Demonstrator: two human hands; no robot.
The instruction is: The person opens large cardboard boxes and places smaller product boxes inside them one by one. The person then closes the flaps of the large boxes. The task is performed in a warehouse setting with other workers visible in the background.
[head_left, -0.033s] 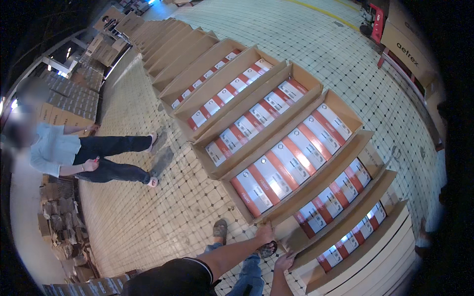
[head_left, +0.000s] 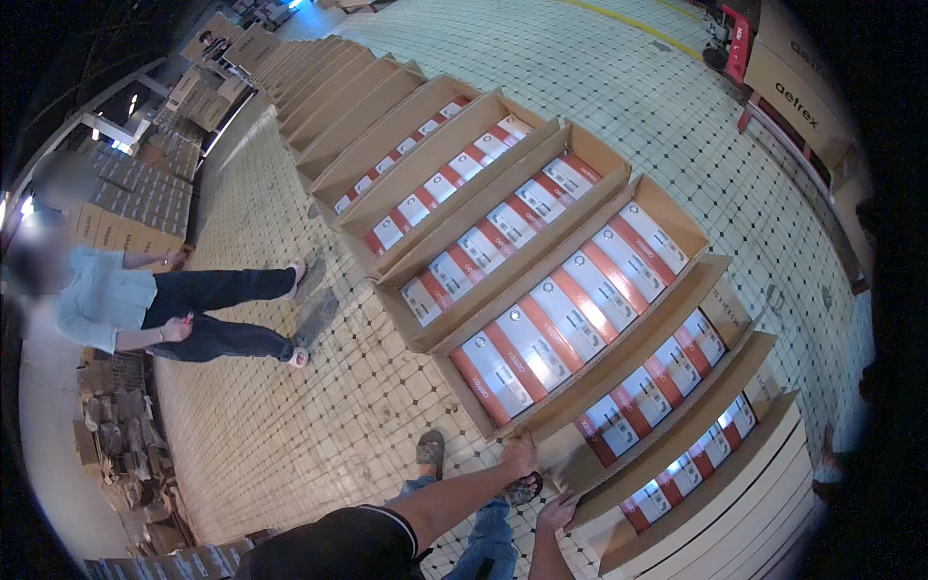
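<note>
Long open cardboard cartons stand side by side in a row, holding flat white and orange-red boxes (head_left: pixel 561 329). Both my hands are at the near end of one carton (head_left: pixel 619 474) toward the lower right. My left hand (head_left: pixel 519 454) is closed on the carton's left near corner, beside the wider carton (head_left: pixel 464 387) full of boxes. At the right near corner, my right hand (head_left: pixel 557 510) has its fingers bent over the cardboard edge. White and red boxes (head_left: pixel 652 387) lie inside the gripped carton. The undersides of my fingers are hidden.
A co-worker (head_left: pixel 106 295) stands on the tiled floor (head_left: pixel 319 406) to the left. Stacked cartons (head_left: pixel 135 184) and flattened cardboard (head_left: pixel 121 454) line that side. Big cartons (head_left: pixel 797 101) on a red pallet jack (head_left: pixel 739 43) are at upper right. My sandalled feet (head_left: pixel 430 449) are by the row.
The co-worker's nearer hand has shifted down very slightly. My two hands and the cartons show no visible movement.
</note>
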